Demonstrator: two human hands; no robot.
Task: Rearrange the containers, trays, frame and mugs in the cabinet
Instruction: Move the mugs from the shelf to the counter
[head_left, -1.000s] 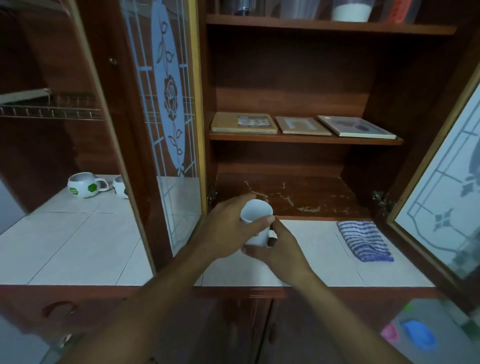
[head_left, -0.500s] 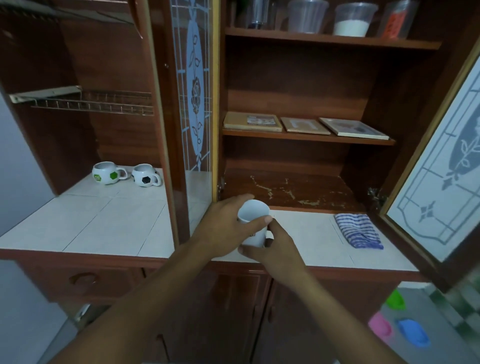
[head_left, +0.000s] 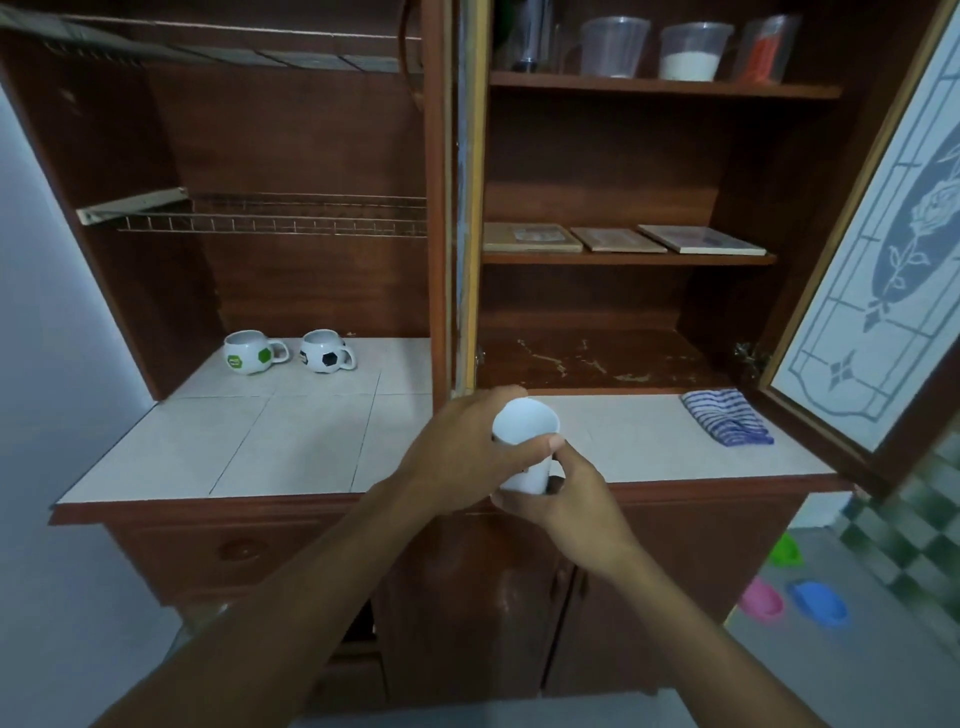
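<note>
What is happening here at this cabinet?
A person holds a white mug in both hands over the tiled counter: the left hand wraps its side, the right hand grips its base. A green-patched mug and a football mug stand at the counter's back left, and a striped cloth lies on its right end.

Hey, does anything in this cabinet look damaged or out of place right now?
Yes. The floor of the right compartment is worn: pale scratches and flaking patches break its dark finish. A striped cloth lies bunched on the tiled counter, beside the open door. Nothing looks spilled.
</note>
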